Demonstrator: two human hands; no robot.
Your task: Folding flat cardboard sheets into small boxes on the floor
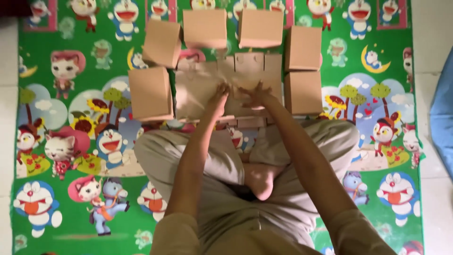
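I sit cross-legged on a green cartoon play mat (71,141). In front of my knees lies a flat, unfolded brown cardboard blank (198,87) with cut flaps at its far edge. My left hand (218,97) rests on the cardboard with fingers spread, pressing on it. Just beside it, my right hand (257,94) also lies on the cardboard, fingers apart. Whether either hand pinches a flap is not clear. Several folded cardboard boxes ring the blank, such as one at the left (151,93) and one at the right (303,92).
More folded boxes stand at the far side (205,28), (261,27), (162,43), (303,47). White tiled floor (432,38) borders the mat on the right, with a blue object (443,113) at the right edge.
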